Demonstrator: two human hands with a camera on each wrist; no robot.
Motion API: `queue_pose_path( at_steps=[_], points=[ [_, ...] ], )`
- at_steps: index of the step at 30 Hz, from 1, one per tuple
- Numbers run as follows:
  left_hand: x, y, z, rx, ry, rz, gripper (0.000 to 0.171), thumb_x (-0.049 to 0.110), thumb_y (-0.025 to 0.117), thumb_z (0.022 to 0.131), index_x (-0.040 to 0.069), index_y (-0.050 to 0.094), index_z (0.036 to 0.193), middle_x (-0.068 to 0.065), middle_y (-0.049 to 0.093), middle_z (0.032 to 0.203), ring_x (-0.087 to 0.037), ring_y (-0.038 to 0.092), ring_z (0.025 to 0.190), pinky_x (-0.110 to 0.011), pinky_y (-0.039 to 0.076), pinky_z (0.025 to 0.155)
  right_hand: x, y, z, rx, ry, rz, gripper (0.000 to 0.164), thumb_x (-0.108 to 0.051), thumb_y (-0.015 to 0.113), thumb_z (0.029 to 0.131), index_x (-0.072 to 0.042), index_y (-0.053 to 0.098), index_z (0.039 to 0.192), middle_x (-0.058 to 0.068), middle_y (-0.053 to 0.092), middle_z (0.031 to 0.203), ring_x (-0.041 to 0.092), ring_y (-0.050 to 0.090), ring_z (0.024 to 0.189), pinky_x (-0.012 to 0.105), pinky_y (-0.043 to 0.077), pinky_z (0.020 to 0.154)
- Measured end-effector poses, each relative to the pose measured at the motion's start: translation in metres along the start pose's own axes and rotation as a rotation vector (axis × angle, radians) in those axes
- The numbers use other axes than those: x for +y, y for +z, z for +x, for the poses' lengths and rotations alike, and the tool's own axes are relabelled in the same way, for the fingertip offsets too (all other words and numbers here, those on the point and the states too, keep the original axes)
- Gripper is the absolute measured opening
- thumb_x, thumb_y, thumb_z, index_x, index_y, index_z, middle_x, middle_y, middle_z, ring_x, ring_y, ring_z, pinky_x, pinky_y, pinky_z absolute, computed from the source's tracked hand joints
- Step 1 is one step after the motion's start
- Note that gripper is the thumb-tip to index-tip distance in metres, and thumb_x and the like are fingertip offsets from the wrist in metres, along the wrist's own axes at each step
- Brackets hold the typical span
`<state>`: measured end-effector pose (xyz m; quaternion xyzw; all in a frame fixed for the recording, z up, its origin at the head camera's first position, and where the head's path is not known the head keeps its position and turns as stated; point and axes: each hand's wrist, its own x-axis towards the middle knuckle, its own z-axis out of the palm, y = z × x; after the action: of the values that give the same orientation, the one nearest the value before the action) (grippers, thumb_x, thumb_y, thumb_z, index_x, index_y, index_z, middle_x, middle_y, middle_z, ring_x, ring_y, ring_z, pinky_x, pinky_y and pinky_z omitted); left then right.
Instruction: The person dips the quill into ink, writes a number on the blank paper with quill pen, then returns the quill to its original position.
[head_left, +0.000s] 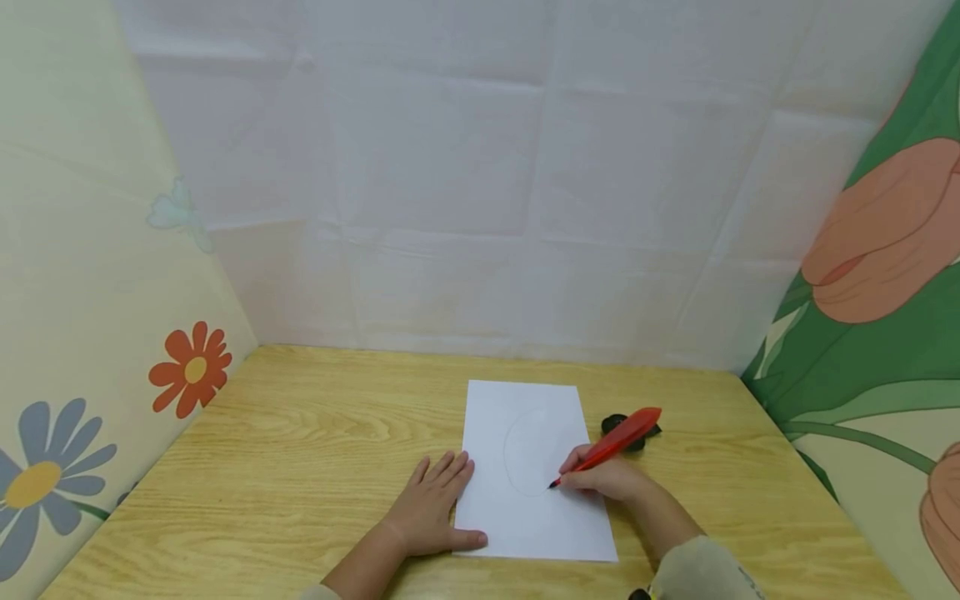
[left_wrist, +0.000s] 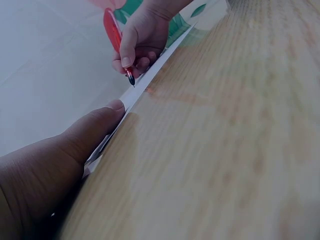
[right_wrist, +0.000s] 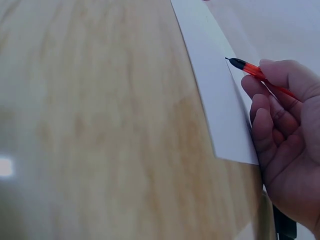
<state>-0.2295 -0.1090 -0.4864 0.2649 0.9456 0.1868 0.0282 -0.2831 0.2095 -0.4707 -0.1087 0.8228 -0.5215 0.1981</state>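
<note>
A white sheet of paper (head_left: 525, 533) lies on the wooden table, with a thin curved line drawn on it, like the left and lower part of an oval. My right hand (head_left: 611, 477) pinches a red pen (head_left: 626, 433) with a wide feather-shaped top; its black tip meets the paper at the lower end of the curve. In the right wrist view the pen (right_wrist: 254, 70) sits between thumb and forefinger, the other fingers curled below. My left hand (head_left: 431, 508) rests flat at the sheet's left edge, fingers straight, its thumb (left_wrist: 97, 122) on the paper.
A small black object (head_left: 613, 423) lies on the table just right of the paper, partly hidden behind the pen. Wood-grain tabletop (head_left: 315, 442) stretches to both sides. A white cloth (head_left: 450, 208) hangs behind, with flower-patterned panels at left and right.
</note>
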Motion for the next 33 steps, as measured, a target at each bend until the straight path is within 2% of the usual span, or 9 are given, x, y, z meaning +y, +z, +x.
queue_pose_path(
  at_steps=[5, 16, 33],
  points=[
    [0.0017, -0.0023, 0.0006, -0.019, -0.015, 0.018, 0.108, 0.074, 0.061, 0.076, 0.004, 0.031, 0.153, -0.012, 0.027, 0.162, -0.034, 0.022, 0.15, -0.059, 0.012, 0.121, -0.0002, -0.0011, 0.0013, 0.007, -0.009, -0.014, 0.022, -0.014, 0.073, 0.086, 0.002, 0.067, 0.1, -0.006, 0.058, 0.069, 0.012, 0.048, 0.062, 0.022, 0.042, 0.059],
    [-0.0033, 0.0059, 0.0016, -0.007, -0.017, 0.028, 0.111, 0.079, 0.058, 0.075, 0.006, 0.031, 0.153, -0.01, 0.026, 0.162, -0.033, 0.021, 0.151, -0.058, 0.01, 0.121, -0.0014, -0.0037, 0.0017, 0.023, -0.033, -0.012, 0.023, -0.013, 0.073, 0.086, 0.005, 0.066, 0.1, -0.006, 0.057, 0.068, 0.011, 0.049, 0.061, 0.021, 0.042, 0.058],
    [0.0019, -0.0013, -0.0009, -0.012, -0.009, 0.012, 0.108, 0.074, 0.061, 0.076, 0.004, 0.031, 0.153, -0.012, 0.027, 0.162, -0.034, 0.022, 0.15, -0.059, 0.012, 0.12, 0.0033, -0.0054, 0.0088, 0.05, -0.024, -0.025, 0.022, -0.013, 0.071, 0.087, 0.003, 0.067, 0.101, -0.006, 0.057, 0.068, 0.012, 0.05, 0.061, 0.023, 0.044, 0.058]
  ],
)
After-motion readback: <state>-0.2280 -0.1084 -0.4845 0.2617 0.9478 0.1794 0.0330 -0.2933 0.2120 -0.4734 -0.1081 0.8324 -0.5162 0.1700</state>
